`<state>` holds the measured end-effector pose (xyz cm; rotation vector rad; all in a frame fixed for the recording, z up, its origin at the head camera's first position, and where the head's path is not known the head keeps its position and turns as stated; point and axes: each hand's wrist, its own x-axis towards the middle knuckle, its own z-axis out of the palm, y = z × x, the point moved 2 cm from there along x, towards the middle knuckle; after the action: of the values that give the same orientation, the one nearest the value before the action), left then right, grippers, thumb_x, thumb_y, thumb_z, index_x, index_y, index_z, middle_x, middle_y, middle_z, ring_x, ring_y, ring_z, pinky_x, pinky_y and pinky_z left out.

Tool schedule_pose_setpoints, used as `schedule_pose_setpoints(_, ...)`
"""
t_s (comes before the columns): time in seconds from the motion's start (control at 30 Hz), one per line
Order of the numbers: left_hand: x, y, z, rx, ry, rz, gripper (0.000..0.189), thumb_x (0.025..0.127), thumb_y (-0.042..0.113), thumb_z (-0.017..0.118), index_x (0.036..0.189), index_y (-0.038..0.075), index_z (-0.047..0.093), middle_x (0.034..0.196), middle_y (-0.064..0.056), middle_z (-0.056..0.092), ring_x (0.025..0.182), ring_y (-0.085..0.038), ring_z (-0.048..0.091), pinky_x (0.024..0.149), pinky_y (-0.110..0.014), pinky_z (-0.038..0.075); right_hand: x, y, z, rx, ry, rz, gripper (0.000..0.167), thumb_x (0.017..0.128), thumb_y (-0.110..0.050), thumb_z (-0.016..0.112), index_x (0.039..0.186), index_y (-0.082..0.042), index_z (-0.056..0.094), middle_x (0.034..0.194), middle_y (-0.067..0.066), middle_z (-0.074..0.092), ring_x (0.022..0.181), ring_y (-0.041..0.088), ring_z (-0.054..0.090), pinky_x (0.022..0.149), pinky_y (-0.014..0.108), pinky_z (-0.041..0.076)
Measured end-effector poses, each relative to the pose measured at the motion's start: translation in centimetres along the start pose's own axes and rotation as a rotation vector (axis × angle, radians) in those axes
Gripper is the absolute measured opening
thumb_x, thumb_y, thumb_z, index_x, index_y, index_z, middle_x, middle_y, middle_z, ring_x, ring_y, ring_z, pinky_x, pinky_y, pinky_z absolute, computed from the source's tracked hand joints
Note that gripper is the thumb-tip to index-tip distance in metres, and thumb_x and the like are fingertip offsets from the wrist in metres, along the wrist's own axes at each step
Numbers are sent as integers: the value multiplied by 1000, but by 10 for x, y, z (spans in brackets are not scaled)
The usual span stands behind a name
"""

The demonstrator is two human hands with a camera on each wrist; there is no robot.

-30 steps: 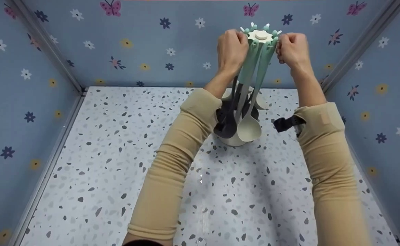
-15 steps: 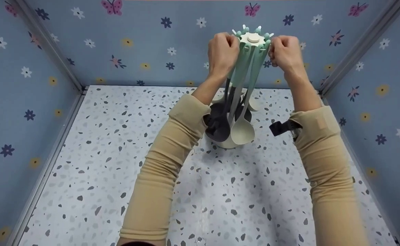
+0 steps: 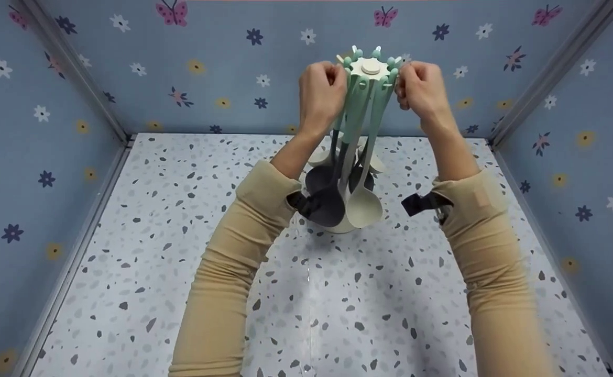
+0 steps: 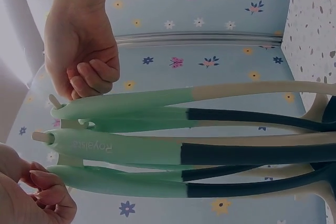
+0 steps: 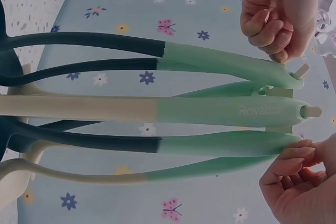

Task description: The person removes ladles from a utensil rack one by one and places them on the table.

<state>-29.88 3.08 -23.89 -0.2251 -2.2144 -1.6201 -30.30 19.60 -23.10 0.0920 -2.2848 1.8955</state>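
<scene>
A round utensil rack with a cream top stands upright in the head view, hung with several cooking utensils by mint-green handles. A dark ladle and a cream ladle face me, partly covering the pale base. My left hand grips at the rack's left upper edge with curled fingers. Opposite it, my right hand holds the right upper edge, also with curled fingers. In the right wrist view, the right fingertips meet a handle's end. The far-side utensils are mostly hidden.
The rack is over the back part of a white speckled tabletop. Blue patterned walls enclose the back and both sides. A black strap end sticks out from the right sleeve, near the rack.
Both hands and the rack have shifted left and slightly toward me. The rack's top moved farther left than its base. The hands keep their hold.
</scene>
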Motion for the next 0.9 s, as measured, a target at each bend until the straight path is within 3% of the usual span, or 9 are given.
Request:
schedule_pose_setpoints(0.37, -7, -1, -16, -18, -10, -31, 35, 88, 5, 45, 54, 11, 40, 52, 0, 38, 49, -9, 36, 48, -19, 29, -5, 1, 13, 92, -40, -17, 34, 91, -2, 36, 58, -4, 43, 51, 4, 39, 40, 11, 35, 39, 19, 30)
schedule_pose_setpoints(0.6, -11, -1, -26, -13, -14, -22, 35, 89, 6, 44, 54, 11, 39, 52, 0, 36, 50, -10, 36, 49, -20, 28, -8, 0, 19, 111, -65, -65, 33, 91, -2, 37, 58, -4, 43, 49, 4, 40, 38, 11, 35, 39, 20, 30)
schedule_pose_setpoints(0.9, -14, -2, -37, 10, -22, -28, 36, 89, 7, 45, 53, 11, 39, 51, 0, 35, 49, -10, 35, 48, -20, 28, -10, 0, 26, 101, -80, -59, 33, 91, -4, 38, 59, -4, 44, 50, 4, 40, 40, 11, 35, 39, 20, 31)
